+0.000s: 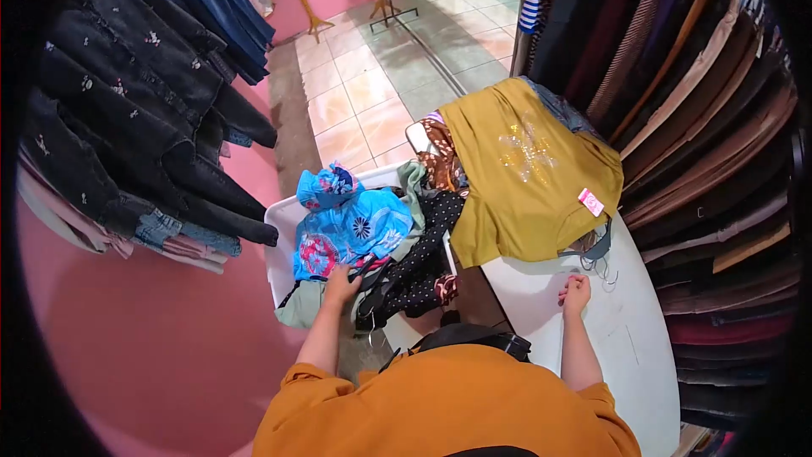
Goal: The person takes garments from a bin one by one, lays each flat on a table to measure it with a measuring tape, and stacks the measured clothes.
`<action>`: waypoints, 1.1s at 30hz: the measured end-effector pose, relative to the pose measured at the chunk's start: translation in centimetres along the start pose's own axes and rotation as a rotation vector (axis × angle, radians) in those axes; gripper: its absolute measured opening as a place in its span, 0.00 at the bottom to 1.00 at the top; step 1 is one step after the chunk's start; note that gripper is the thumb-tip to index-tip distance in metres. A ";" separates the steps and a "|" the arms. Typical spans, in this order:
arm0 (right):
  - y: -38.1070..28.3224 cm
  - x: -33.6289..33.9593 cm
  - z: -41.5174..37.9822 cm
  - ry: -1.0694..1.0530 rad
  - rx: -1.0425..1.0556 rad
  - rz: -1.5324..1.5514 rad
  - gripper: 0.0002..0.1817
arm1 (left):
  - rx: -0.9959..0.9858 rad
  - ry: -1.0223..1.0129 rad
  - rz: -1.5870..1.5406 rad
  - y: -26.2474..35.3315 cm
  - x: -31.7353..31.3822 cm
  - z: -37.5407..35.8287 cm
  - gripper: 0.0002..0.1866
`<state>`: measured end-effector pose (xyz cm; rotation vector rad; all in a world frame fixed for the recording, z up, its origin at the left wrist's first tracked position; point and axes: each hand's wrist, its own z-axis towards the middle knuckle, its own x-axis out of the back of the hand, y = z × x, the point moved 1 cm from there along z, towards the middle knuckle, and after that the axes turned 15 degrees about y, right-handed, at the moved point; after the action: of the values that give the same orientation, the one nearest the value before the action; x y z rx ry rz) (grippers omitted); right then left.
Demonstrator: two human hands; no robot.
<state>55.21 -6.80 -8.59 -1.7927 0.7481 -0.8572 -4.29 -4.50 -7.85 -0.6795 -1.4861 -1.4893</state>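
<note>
My left hand (342,284) reaches into a white basket (282,245) at the lower edge of a blue floral garment (359,224), beside a dark hanger; whether its fingers grip anything is hard to make out. Next to the blue garment lies a black polka-dot garment (423,250). Over the white table (541,296) a mustard top (529,169) is spread, with a glittery flower and a pink tag (590,201). My right hand (575,290) is just below the mustard top, over the table, fingers curled in with nothing visible in them.
Black embroidered jackets (139,76) hang on the left by a pink wall. Many garments (719,144) hang in a dense row on the right. Jeans (211,4) hang at the upper left. Beyond the basket is a tiled floor (364,93) with a metal rack (392,13).
</note>
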 end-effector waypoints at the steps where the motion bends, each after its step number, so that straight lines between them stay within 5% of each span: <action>1: -0.4 0.0 0.0 -0.003 -0.016 -0.023 0.02 | 0.033 0.004 0.089 0.6 -0.4 0.0 0.22; 6: 0.1 0.2 0.5 -0.024 0.022 -0.037 0.02 | 0.147 -0.216 0.124 2.9 -0.3 1.5 0.19; 10: 0.7 0.4 0.8 -0.076 0.013 -0.013 0.03 | 0.034 -0.210 0.104 3.5 1.7 2.4 0.19; 16: 1.4 0.1 -0.1 -0.132 0.042 -0.077 0.03 | 0.211 -0.261 -0.344 8.3 4.3 4.4 0.20; 17: 1.7 0.1 -0.6 -0.146 0.099 -0.150 0.02 | 0.201 -0.253 -0.432 10.1 4.1 4.4 0.12; 19: 1.6 -0.5 -3.3 -0.191 0.389 -0.123 0.01 | 0.258 -0.334 -0.601 15.8 5.2 4.3 0.11; 23: -4.5 -0.2 -11.4 -0.629 0.262 -0.103 0.07 | 0.405 -0.441 -1.009 27.3 4.7 1.2 0.08; 25: -5.7 0.7 -13.3 -0.911 0.518 -0.054 0.15 | 0.500 -0.460 -1.155 33.4 4.1 -1.4 0.05; 27: -8.3 2.8 -16.2 -0.996 0.441 -0.089 0.21 | 0.502 -0.427 -1.353 38.8 2.1 -4.3 0.04; 30: -8.4 6.7 -17.7 -0.964 0.382 0.078 0.23 | 0.407 -0.403 -1.591 45.1 -1.0 -9.1 0.04; 33: -8.2 13.1 -16.2 -0.645 0.290 0.163 0.10 | 0.355 -0.554 -1.784 50.5 0.2 -15.2 0.06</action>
<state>50.22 -22.66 6.41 -1.5833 0.3198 -0.2283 42.77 -12.99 14.48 0.8829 -2.9747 -2.1067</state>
